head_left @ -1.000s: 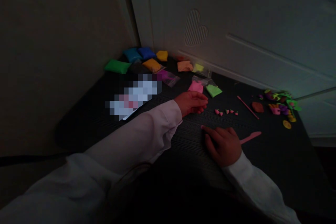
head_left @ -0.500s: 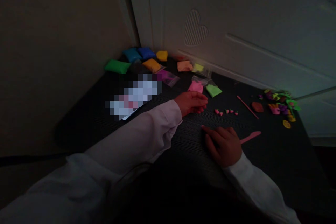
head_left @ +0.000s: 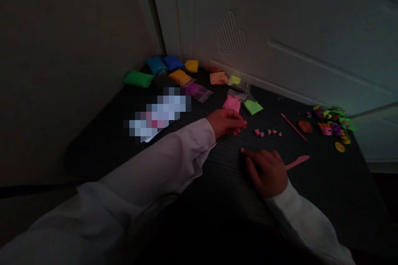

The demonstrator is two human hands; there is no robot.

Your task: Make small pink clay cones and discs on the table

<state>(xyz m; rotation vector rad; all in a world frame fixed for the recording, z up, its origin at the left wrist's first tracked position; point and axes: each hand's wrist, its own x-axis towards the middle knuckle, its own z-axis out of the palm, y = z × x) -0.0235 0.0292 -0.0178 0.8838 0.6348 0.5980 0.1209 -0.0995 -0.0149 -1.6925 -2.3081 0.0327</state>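
My left hand (head_left: pixel 225 122) hovers by the pink clay bag (head_left: pixel 231 103), thumb and fingers pressed together. Whatever they may hold is hidden. My right hand (head_left: pixel 267 172) is low over the dark table, its index finger stretched out and the thumb apart. Just beyond that fingertip lies a tiny pink piece of clay (head_left: pixel 243 150). A pink plastic clay knife (head_left: pixel 298 162) lies to the right, partly behind my right hand. Several tiny pink clay strawberries with green tops (head_left: pixel 269 131) sit in a loose row beyond my right hand.
Bags of coloured clay, such as a green one (head_left: pixel 138 78) and a light green one (head_left: pixel 253 107), line the back. A blurred bright screen (head_left: pixel 158 116) lies left. A thin pink stick (head_left: pixel 293 126), a reddish-brown lump (head_left: pixel 305 126) and finished clay figures (head_left: pixel 336 126) are right.
My right index finger has drawn back slightly to the right, uncovering the tiny pink piece on the table. My left fingers have shifted a little and stay together.
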